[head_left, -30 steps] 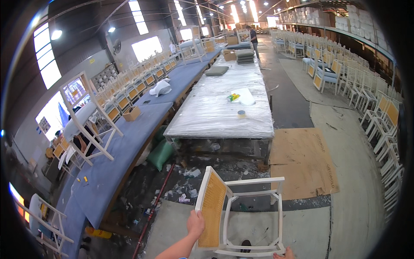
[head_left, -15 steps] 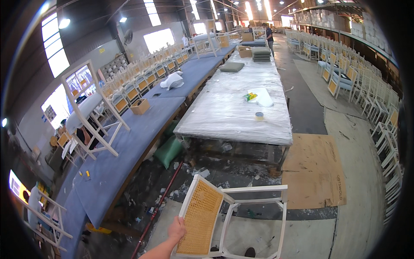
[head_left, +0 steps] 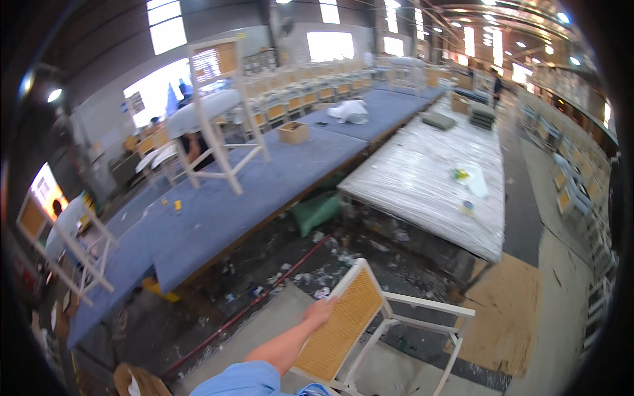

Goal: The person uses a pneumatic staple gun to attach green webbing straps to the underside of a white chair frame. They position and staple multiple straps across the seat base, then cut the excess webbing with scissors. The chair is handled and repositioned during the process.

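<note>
While the left hand [head_left: 321,310] closes its fingers over the top edge of a white chair's [head_left: 370,330] cane-woven back panel, the forearm runs down to a light blue sleeve [head_left: 247,379] at the lower edge of the view. No right hand shows, so its state cannot be told. That chair lies tipped on its side on the concrete floor [head_left: 264,323], its woven panel angled up toward the hand and its white legs stretched out to the right. Just beyond it, a flat brown board [head_left: 508,310] lies on the floor. Litter and a red hose [head_left: 264,297] run along the dark strip ahead of the chair. Farther on stands a long table wrapped in clear plastic [head_left: 422,178], and left of it a long blue-covered bench [head_left: 251,191] bearing another white chair frame [head_left: 221,112] standing upright and a small cardboard box [head_left: 294,132]. Rows of white chairs [head_left: 310,92] line the far wall.
</note>
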The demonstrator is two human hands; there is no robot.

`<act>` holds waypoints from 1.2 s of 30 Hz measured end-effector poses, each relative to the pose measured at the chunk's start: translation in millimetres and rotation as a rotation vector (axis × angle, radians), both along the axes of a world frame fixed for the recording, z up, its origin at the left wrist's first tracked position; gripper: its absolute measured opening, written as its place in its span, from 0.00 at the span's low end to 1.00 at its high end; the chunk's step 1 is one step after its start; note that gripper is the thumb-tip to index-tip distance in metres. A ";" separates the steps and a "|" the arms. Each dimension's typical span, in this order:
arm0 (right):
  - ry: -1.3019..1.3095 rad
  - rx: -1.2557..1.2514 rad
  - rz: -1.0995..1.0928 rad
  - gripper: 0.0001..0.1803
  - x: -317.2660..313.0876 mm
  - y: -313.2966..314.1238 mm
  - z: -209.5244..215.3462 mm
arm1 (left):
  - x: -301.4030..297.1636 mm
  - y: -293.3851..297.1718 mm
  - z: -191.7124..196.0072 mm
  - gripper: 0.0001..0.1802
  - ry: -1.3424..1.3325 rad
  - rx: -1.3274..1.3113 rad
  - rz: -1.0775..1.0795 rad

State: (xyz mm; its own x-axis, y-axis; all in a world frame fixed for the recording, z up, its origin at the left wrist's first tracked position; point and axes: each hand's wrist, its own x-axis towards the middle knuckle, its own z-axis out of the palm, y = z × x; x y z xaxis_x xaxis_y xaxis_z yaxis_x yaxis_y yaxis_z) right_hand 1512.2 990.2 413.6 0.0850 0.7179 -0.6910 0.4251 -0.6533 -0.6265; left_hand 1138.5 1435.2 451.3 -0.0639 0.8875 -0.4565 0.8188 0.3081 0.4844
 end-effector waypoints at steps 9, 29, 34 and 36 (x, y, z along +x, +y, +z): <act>0.008 0.016 0.454 0.37 13.5 90.2 -22.7 | -95.2 -221.5 43.7 0.44 -0.093 0.077 0.444; -0.252 -0.171 1.366 0.33 -344.1 -45.0 -55.2 | -235.2 -965.8 54.0 0.43 -0.026 0.280 1.773; -0.379 -0.294 1.462 0.33 -463.0 -111.4 -79.0 | -243.7 -1123.4 56.1 0.43 0.194 0.182 2.094; -0.433 -0.319 1.470 0.32 -519.1 -120.1 -86.8 | -249.3 -1161.0 60.1 0.42 0.247 0.187 2.199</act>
State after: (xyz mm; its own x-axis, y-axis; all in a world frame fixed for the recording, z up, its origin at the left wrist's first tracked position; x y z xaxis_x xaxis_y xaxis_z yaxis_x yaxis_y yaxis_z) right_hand 993.0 870.1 326.8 -0.3073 0.1807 -0.9343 0.8892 0.4043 -0.2143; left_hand 889.2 274.2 511.3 -0.7497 -0.6208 -0.2290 -0.6169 0.5304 0.5815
